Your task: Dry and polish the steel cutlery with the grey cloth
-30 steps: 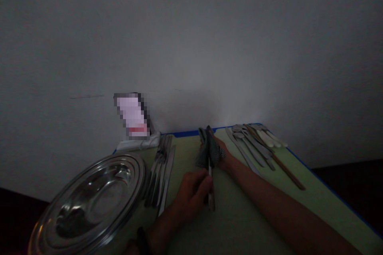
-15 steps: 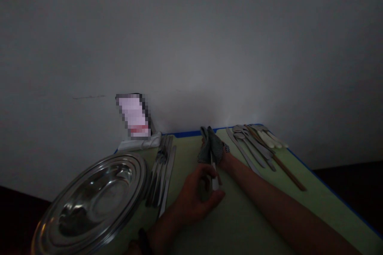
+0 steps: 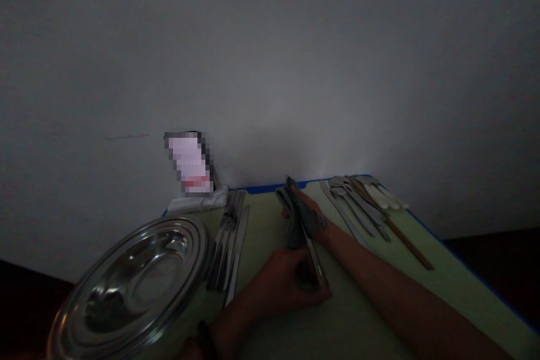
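My left hand pinches the lower end of a slim metal piece of cutlery between thumb and fingers. Its upper part disappears into a folded grey cloth, so its kind cannot be told. Beyond it, my right hand is closed around the cloth, wrapping it over the cutlery; most of its fingers are hidden. Left of my hands lies a row of forks and table knives. On the right, a knife and several spoons lie nearest my right forearm.
Stacked shiny metal plates stand at the front left. A phone leans on the wall above a white object. Chopsticks and white-handled cutlery lie at the right of the green tabletop.
My left hand has moved slightly right and nearer to me, closing on the cutlery's end. The cutlery now slants more, with more of it showing below the cloth.
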Demonstrator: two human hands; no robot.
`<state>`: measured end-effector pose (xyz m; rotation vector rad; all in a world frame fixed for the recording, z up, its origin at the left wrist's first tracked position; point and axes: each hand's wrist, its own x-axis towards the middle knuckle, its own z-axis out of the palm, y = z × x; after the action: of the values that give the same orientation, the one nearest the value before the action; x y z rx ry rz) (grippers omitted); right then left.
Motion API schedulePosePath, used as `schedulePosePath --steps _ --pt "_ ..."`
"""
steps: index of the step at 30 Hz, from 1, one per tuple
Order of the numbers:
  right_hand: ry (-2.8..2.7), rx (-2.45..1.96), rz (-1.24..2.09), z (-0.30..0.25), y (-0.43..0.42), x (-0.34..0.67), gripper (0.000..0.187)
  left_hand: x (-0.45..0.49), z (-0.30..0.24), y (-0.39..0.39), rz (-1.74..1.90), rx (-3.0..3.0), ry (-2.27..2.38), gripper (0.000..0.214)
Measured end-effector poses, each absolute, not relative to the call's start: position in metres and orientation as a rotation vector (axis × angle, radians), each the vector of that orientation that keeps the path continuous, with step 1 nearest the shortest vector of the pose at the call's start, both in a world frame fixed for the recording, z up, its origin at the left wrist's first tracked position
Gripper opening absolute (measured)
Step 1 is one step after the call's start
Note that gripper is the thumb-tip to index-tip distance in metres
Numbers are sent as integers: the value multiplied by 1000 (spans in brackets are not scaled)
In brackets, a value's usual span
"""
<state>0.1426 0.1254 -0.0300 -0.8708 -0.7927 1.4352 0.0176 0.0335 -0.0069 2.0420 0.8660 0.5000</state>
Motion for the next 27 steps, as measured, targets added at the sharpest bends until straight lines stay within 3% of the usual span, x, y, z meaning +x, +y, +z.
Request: schedulePosePath --steps 8,16,27 --pt "-799 -961 1536 -20 123 143 34 19 -11 33 576 1960 956 17" --pt "-872 -933 1590 -14 115 136 32 15 -11 46 888 1369 1043 16" --pt "-849 -967 1642 -18 120 137 34 19 -6 39 677 1515 1106 24"
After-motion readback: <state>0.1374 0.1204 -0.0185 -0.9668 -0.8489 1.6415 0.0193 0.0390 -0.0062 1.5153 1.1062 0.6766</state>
